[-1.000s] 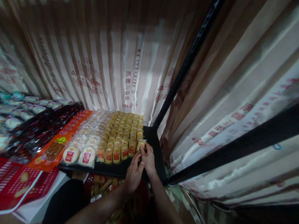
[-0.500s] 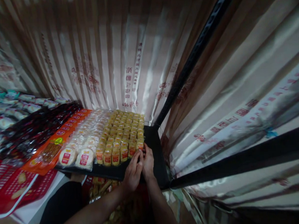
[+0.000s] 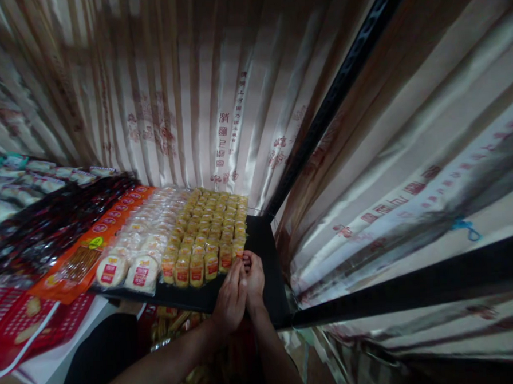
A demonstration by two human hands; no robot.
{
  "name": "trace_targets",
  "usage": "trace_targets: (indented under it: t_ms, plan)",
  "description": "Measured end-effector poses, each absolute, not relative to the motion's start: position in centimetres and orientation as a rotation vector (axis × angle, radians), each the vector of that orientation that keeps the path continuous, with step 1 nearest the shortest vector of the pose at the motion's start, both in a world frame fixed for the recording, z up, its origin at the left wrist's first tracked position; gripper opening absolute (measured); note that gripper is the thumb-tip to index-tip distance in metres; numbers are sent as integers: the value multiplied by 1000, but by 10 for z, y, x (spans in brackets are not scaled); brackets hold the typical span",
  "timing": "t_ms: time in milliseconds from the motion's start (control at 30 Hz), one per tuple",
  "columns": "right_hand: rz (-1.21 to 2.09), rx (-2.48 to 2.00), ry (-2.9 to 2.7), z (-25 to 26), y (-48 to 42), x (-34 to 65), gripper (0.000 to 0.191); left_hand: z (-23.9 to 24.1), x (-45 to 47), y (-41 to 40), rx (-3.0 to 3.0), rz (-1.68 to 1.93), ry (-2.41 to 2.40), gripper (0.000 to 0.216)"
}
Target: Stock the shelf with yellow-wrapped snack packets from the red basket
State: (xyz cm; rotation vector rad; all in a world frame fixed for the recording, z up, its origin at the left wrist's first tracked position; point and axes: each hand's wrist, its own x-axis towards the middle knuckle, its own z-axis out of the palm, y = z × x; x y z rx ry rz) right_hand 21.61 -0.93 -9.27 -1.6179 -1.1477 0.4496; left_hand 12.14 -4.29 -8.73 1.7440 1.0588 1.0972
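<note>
Rows of yellow snack packs (image 3: 209, 229) in clear wrappers with orange-red labels stand close together on the black shelf (image 3: 263, 237). My left hand (image 3: 231, 296) and my right hand (image 3: 254, 275) meet at the front right corner of these rows. Between the fingertips shows a bit of an orange label on a small wrapped snack pack (image 3: 239, 254), mostly covered by the fingers. The left fingers are long and pressed together against the right hand. On the right hand, the fingers are curled inward.
Left of the yellow packs lie white round wrapped cakes (image 3: 144, 273), an orange bag of stick snacks (image 3: 79, 261) and dark packets (image 3: 60, 219). A red basket (image 3: 73, 313) is lower left. Black metal posts (image 3: 333, 96) and a printed curtain (image 3: 183, 104) enclose the shelf; more packs (image 3: 173, 322) lie below.
My right fingers have curled inward, and my left hand has shifted slightly closer against them. Both hands stay at the same corner. The view has moved a little.
</note>
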Motion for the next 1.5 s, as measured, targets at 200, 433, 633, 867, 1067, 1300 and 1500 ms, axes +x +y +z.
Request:
trace_targets:
  t_ms: [200,433,633,867,1067,1300,1500]
  plan:
    - [541,-1577,-1175,-91,-10,223,29,-94,126,-40,1758,1107,1046,49]
    - [694,-1543,-957,-86,-7,221,50,-103,127,-39,1763,1124,1039,51]
    - [902,-1374,-936,-80,-3,218,64,-103,126,-39,1756,1157,967,49]
    - [967,-1273,-808,-81,17,218,70,-98,125,-41,1729,1120,968,53]
    - [973,-1256,-743,-80,26,210,72,-96,124,-40,1721,1084,951,55]
    - [1030,-1276,-755,-65,33,208,72,-97,125,-39,1674,1069,958,55]
    - [1000,-1271,-739,-63,44,210,71,-97,125,-38,1634,1061,948,57]
